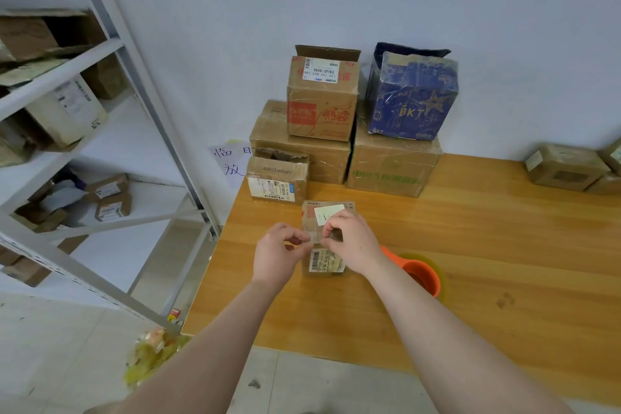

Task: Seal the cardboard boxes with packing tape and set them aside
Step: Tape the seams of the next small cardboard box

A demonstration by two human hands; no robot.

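A small flat cardboard box [324,265] with white labels lies on the wooden table [470,262], just in front of me. Above its middle, my left hand [279,255] and my right hand [349,242] each pinch an end of a short strip of clear tape [314,239], held across the box top. A tape dispenser [421,274] with an orange core and a yellowish roll sits on the table right of the box, partly hidden by my right forearm.
Several cardboard boxes [322,94] and a blue box [411,97] are stacked against the wall at the table's back. More small boxes [564,166] sit at the far right. A metal shelf [111,131] with boxes stands left. Crumpled tape waste [151,353] lies on the floor.
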